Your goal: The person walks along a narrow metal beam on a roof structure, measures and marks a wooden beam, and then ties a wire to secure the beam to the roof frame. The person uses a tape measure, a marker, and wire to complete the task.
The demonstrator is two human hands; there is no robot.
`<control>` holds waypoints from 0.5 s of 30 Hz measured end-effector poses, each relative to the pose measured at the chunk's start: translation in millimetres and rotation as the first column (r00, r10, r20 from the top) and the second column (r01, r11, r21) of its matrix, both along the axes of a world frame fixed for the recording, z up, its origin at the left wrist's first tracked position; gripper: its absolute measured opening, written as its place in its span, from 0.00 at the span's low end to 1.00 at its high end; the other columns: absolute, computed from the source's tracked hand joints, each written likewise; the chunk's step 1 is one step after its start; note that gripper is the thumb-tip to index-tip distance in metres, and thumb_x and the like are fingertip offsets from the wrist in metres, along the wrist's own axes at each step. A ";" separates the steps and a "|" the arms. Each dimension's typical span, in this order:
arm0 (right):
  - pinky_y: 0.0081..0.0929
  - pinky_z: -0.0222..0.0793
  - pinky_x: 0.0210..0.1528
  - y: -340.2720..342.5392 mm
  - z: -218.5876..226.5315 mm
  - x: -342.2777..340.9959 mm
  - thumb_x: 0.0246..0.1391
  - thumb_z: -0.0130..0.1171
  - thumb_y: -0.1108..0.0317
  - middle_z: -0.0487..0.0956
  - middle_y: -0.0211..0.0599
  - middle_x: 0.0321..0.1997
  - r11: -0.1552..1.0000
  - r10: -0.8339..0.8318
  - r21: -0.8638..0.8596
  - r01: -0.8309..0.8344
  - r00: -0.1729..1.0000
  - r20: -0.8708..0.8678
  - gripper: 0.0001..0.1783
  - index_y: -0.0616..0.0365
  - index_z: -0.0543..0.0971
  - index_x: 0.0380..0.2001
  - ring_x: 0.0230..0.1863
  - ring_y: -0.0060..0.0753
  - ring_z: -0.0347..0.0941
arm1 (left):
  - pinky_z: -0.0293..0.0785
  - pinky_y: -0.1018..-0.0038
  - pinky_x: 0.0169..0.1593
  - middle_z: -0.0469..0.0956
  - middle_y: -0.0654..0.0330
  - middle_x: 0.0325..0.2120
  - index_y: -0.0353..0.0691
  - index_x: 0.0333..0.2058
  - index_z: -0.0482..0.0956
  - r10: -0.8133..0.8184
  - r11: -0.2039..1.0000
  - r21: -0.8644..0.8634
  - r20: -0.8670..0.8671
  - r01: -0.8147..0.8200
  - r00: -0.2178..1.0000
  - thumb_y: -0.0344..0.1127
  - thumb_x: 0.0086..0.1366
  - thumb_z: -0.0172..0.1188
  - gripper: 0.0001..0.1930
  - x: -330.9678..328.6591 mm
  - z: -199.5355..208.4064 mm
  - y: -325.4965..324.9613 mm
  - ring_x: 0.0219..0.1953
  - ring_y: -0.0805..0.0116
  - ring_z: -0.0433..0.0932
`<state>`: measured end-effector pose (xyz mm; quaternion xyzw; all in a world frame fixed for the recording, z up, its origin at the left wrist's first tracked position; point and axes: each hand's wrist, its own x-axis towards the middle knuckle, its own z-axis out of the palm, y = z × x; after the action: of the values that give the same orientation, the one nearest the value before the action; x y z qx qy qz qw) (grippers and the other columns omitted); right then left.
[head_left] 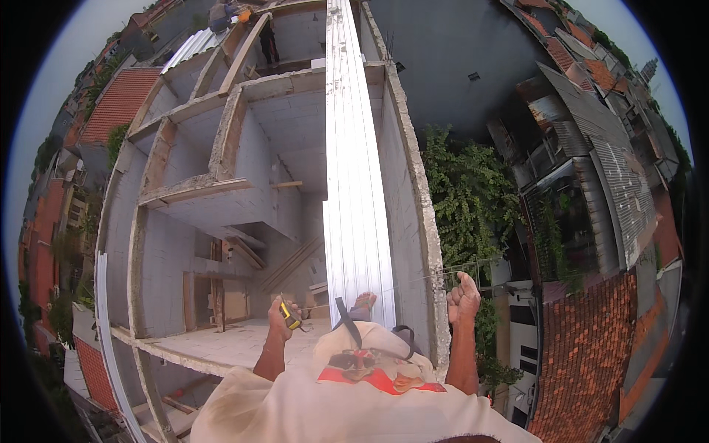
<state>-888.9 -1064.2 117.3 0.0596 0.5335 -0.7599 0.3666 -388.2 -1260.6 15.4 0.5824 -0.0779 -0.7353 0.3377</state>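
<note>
My left hand (277, 322) is closed around a yellow and black tape measure (289, 315), left of my body. A thin line (413, 282) crosses in front of me from near the tape measure to my right hand; it looks like the tape's blade. My right hand (464, 298) is raised beside the right wall top, fingers curled and pinched at that line. Between my hands, long white corrugated metal sheets (356, 162) run away from me. One bare foot (364, 301) rests on their near end.
Concrete wall tops (415, 162) and beams (233, 122) frame deep open rooms below. Timber planks (292, 266) lean inside the left room. A person (220, 16) is at the far left top, another stands among the far beams. Outside the right wall are a leafy tree (469, 192) and tiled roofs (587, 354).
</note>
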 end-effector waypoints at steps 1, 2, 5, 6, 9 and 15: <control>0.23 0.46 0.19 -20.4 10.4 -5.1 0.66 0.67 0.57 0.54 0.14 0.16 1.000 0.004 0.005 -0.004 1.000 -0.021 0.21 0.65 0.80 0.50 0.15 0.14 0.47 | 0.81 0.54 0.33 0.81 0.55 0.30 0.42 0.42 0.75 -0.033 0.999 -0.014 0.025 0.034 0.999 0.59 0.72 0.55 0.23 -9.9 11.1 -20.1 0.30 0.55 0.82; 0.23 0.46 0.19 -33.8 11.7 -13.0 0.67 0.66 0.57 0.53 0.14 0.16 1.000 0.020 -0.008 -0.021 0.999 -0.027 0.20 0.64 0.80 0.50 0.15 0.13 0.47 | 0.81 0.56 0.31 0.81 0.55 0.30 0.42 0.43 0.76 -0.070 0.994 -0.078 0.093 0.078 0.993 0.59 0.72 0.56 0.23 -18.8 15.1 -38.8 0.30 0.55 0.83; 0.23 0.45 0.19 -60.8 -4.3 -31.4 0.67 0.65 0.58 0.52 0.14 0.16 0.999 0.022 -0.024 -0.022 1.000 0.011 0.19 0.64 0.80 0.50 0.15 0.13 0.45 | 0.81 0.56 0.32 0.82 0.58 0.32 0.42 0.46 0.76 -0.102 0.985 -0.125 0.116 0.116 0.988 0.60 0.71 0.55 0.24 -38.3 23.9 -88.5 0.33 0.58 0.83; 0.23 0.44 0.19 -72.3 -5.3 -34.7 0.67 0.65 0.59 0.52 0.14 0.16 1.000 0.011 -0.018 -0.010 1.000 0.019 0.19 0.64 0.79 0.50 0.15 0.13 0.45 | 0.80 0.56 0.32 0.82 0.58 0.33 0.42 0.46 0.76 -0.107 0.986 -0.116 0.116 0.121 0.987 0.60 0.71 0.55 0.25 -49.2 34.9 -101.8 0.34 0.59 0.83; 0.23 0.45 0.19 -98.5 -16.3 -47.3 0.69 0.62 0.58 0.52 0.15 0.16 0.999 0.007 -0.031 -0.004 0.998 0.068 0.17 0.61 0.79 0.50 0.15 0.14 0.44 | 0.79 0.55 0.33 0.82 0.60 0.33 0.44 0.46 0.76 -0.123 0.983 -0.119 0.113 0.137 0.986 0.62 0.72 0.53 0.25 -83.6 63.9 -143.9 0.36 0.61 0.83; 0.23 0.46 0.20 -184.9 -41.0 -85.5 0.70 0.61 0.59 0.51 0.15 0.16 1.000 0.018 -0.008 -0.018 0.993 0.120 0.16 0.60 0.78 0.49 0.14 0.15 0.44 | 0.80 0.56 0.34 0.81 0.58 0.33 0.41 0.46 0.76 -0.115 0.973 -0.201 0.007 0.114 0.993 0.60 0.72 0.54 0.24 -130.7 49.2 -246.2 0.36 0.59 0.83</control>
<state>-974.4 -1249.1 76.3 0.0991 0.5081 -0.7536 0.4051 -518.8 -1506.7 64.6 0.5381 -0.1843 -0.7434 0.3520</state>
